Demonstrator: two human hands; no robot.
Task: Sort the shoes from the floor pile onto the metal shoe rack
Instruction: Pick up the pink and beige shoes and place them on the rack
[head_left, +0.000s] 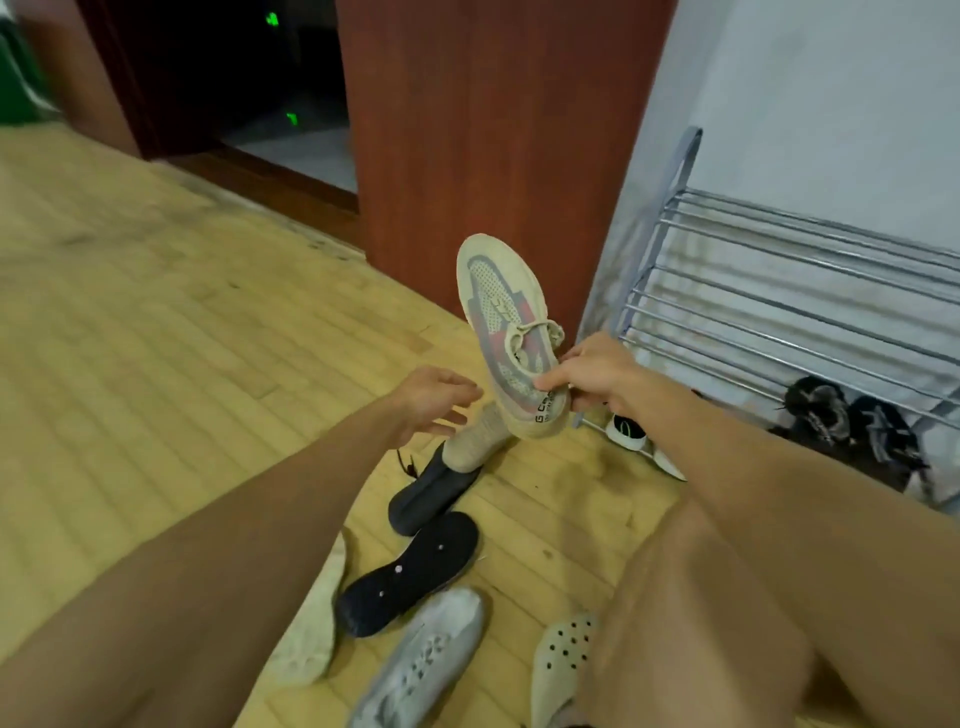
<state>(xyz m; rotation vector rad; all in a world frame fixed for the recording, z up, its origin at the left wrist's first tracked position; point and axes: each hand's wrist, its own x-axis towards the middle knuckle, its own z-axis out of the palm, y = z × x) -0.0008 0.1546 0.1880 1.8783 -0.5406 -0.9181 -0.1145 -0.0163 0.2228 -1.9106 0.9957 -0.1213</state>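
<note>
One beige knit sneaker (506, 312) is hanging in the air mid-scene, its toe pointing far and up. The right hand (597, 376) is gripping it at the heel, fingers and thumb curling round the collar. The left hand (436, 400) is hovering just left of the heel, its fingers loosely spread and holding nothing. The metal shoe rack (779, 291) is standing at the right against the wall, with dark shoes (836, 415) lying low in it. Nearer, a black slipper (410, 571), a white sneaker (421, 660) and a cream clog (561, 654) are lying on the wooden floor (156, 338).
</note>
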